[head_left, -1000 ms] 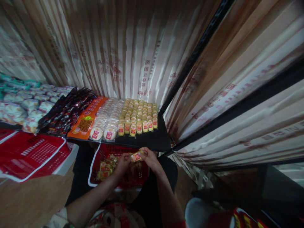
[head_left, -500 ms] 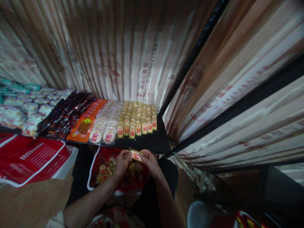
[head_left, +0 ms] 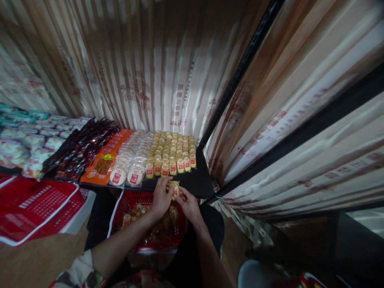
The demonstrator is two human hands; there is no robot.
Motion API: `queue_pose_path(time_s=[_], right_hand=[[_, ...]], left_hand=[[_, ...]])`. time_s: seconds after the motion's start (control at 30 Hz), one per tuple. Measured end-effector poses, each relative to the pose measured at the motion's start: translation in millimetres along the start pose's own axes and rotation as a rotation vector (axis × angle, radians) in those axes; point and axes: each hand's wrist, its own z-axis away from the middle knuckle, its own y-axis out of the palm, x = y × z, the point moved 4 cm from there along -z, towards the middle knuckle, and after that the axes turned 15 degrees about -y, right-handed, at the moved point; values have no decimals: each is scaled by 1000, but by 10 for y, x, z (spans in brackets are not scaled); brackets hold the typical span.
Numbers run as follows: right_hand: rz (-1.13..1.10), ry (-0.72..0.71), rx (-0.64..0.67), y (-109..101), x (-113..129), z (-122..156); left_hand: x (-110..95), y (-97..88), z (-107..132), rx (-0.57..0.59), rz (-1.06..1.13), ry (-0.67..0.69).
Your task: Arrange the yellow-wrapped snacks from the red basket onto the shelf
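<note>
Head view — hands [head_left: 163,197] [head_left: 189,204] hold packet [head_left: 175,189], perhaps over shelf edge [head_left: 201,194]

Dim light, shadows across curtain [head_left: 144,68], soft detail

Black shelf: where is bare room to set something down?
The shelf is bare right of the yellow packets and in front of them, partly behind the left hand. Leftward, round white packets, an orange bag and dark packets crowd it.

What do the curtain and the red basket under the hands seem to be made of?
The curtain looks like fabric, perhaps synthetic, with a satiny sheen: its soft folds catch the light. The red basket is probably moulded plastic, judging by its regular slots; dim light leaves its finish uncertain.
</note>
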Motion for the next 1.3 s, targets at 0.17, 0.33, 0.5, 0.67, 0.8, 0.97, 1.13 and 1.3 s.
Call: queue_pose_path(time_s=[0.17, 0.33, 0.5, 0.67, 0.8, 0.97, 1.13, 1.3], right_hand=[[140, -55, -170, -103, 10, -157], [225, -88, -237, -122, -82, -332], [327, -90, -250, -86, -137, -477], [441, -116, -247, -67, -148, -555], [494, -116, -243, -68, -175, -606], [516, -104, -251, -78, -221, -664], [507, -87, -251, -69, -202, -688], [509, -99, -243, -17, -130, -656]], left_hand=[[48, 99, -32, -25, 114, -8], [163, 155, -24, -13, 10, 19], [200, 188, -77, 13, -134, 65], [232, 220, -153, 10, -164, 61], [241, 243, -172, 21, -192, 57], [208, 243, -165, 46, -231, 57], [215, 249, -167, 60, -254, 58], [236, 246, -167, 61, -249, 77]])
